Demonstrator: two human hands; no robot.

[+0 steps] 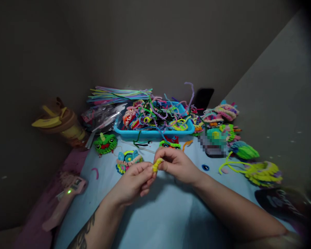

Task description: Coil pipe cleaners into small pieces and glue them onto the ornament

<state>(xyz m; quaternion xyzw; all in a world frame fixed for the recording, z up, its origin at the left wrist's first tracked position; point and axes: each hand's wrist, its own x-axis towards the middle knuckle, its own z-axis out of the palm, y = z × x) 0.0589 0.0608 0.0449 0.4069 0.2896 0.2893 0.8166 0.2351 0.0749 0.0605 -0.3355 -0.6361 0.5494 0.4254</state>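
Observation:
Between my two hands is a small coil of yellow pipe cleaner [157, 164], held above the blue cloth. My left hand [134, 183] pinches its lower left side with thumb and fingertips. From the right, the thumb and fingers of my right hand [178, 164] close on its other side. Just behind my left hand lies a round multicoloured pipe cleaner piece with blue ears [129, 159]. A green pipe cleaner frog-like figure [105, 143] with eyes sits further left. Partly hidden behind my right hand is a green and red piece [169, 142].
A blue tray [155, 132] heaped with pipe cleaner scraps stands at the back, beside a bundle of straight pipe cleaners [121, 93]. On the left are a brown cup [64, 121] and a pink glue gun [67, 199]. Yellow-green pipe cleaner work [264, 173] and a phone [204, 98] are right.

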